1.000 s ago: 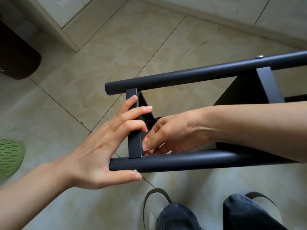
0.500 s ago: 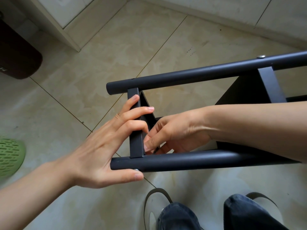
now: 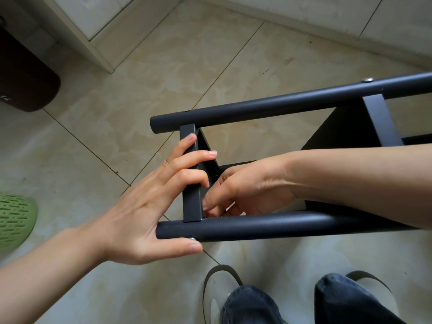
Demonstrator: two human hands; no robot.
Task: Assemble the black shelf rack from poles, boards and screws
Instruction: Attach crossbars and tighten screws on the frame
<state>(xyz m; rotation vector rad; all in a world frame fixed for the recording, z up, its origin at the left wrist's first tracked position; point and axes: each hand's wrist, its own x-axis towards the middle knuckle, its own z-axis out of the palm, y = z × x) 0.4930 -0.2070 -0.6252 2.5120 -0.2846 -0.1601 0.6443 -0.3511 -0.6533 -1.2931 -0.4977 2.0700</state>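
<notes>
A person looks down at a partly built black shelf rack (image 3: 289,164) lying on its side over a beige tiled floor (image 3: 131,94), just in front of their knees.

The step in hand appears to be fastening the end board (image 3: 190,174) to the near pole (image 3: 268,225). The left hand (image 3: 149,206) braces this corner: its fingers curl over the narrow edge of the end board, and its thumb presses under the near pole beside a small silver screw head (image 3: 192,239). The right hand (image 3: 245,190) reaches inside the frame with its fingertips bunched at the inner corner where board meets pole. They seem to pinch a small fitting, perhaps a nut, but it is hidden, so what they hold cannot be told.

The next move likely calls for turning that hidden part tight while the left hand keeps the board square against the pole. The hole on the far pole (image 3: 280,106) above this board looks unfilled and probably needs a screw afterwards.

Counted: two poles fully visible, with a sliver of a third at the right edge; two boards, the end board and a second board (image 3: 378,122) further right; two screw heads, one by the thumb and another on the far pole (image 3: 369,79). Also visible are one green slotted slipper (image 3: 14,220), one dark brown object (image 3: 25,73) at upper left, and the person's two jean-clad knees.
</notes>
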